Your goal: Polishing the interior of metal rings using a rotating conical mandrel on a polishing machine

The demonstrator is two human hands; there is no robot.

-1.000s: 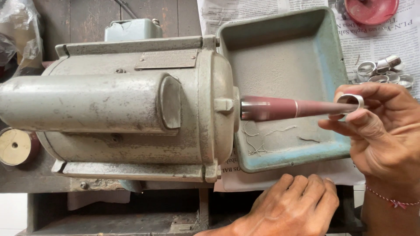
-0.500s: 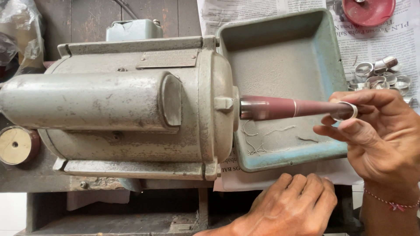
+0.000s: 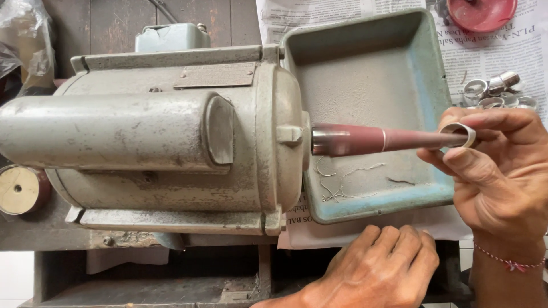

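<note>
A: One grey motor (image 3: 160, 137) fills the left half — its tapered red spindle (image 3: 377, 140) extends right over a teal tray (image 3: 428, 85).

B: Hand positions?

A: Right hand (image 3: 496, 177): fingers pinched closed on a metal ring (image 3: 461, 134), which sits on the spindle tip. Left hand (image 3: 382, 268): palm down, fingers loosely curled, resting on the bench edge below the tray, gripping nothing.

B: Smaller items?

A: Loose metal rings (image 3: 496, 91) lie on newspaper (image 3: 502, 51) beside the tray — thin wire scraps (image 3: 342, 177) lie inside it.
</note>
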